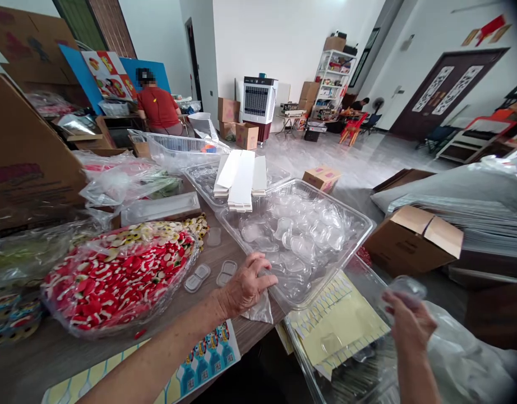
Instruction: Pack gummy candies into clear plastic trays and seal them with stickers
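Note:
My left hand (247, 285) is at the near corner of a large clear plastic tray (225, 224), its fingers curled; what they hold, if anything, is hidden. A small clear plastic bag (261, 310) shows just below that hand. Off to the right, my right hand (412, 328) pinches a small clear plastic shell (407, 287), slightly blurred. Many similar clear shells (300, 241) lie heaped in the tray. Two small clear two-part shells, one nearer (197, 278) and one beside my left hand (227, 272), lie on the wooden table (250, 331).
Left on the table, a plastic bag holds red and white candies (128, 280). Printed label sheets (212, 359) lie in front. White card strips (241, 177) rest on a farther tray. Yellow sheets (346, 314) and an open carton (410, 238) are right. A person in red (157, 109) sits behind.

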`<state>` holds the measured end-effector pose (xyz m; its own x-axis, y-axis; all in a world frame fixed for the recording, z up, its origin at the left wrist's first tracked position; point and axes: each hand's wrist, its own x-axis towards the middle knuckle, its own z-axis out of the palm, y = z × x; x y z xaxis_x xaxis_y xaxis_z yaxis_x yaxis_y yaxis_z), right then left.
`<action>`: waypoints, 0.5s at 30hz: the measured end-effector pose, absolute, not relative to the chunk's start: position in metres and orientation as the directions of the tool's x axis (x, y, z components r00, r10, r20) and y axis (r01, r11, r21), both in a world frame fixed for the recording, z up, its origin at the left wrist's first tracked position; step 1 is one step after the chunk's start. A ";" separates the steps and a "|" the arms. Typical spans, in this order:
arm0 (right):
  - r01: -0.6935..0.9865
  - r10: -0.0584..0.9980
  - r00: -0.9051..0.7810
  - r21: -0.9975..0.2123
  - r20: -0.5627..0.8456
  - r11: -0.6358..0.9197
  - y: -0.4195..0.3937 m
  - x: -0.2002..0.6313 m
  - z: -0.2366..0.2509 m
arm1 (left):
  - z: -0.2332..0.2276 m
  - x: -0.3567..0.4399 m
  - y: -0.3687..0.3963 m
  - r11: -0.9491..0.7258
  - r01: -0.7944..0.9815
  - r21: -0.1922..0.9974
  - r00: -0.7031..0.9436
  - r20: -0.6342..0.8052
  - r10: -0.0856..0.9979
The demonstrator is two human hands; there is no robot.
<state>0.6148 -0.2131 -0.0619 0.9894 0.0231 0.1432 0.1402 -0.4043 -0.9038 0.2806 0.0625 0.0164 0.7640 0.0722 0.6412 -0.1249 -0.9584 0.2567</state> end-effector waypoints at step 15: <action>0.662 0.513 0.664 -0.747 0.544 -0.064 -0.029 0.566 0.093 | 0.019 0.270 0.091 -0.963 -0.222 0.154 0.679 0.733 -0.039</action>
<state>0.5657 -0.0288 0.0929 0.6637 0.5133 0.5441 0.6618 -0.0637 -0.7470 0.2704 0.0914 0.0187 0.6794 -0.0395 0.7327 -0.2223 -0.9627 0.1543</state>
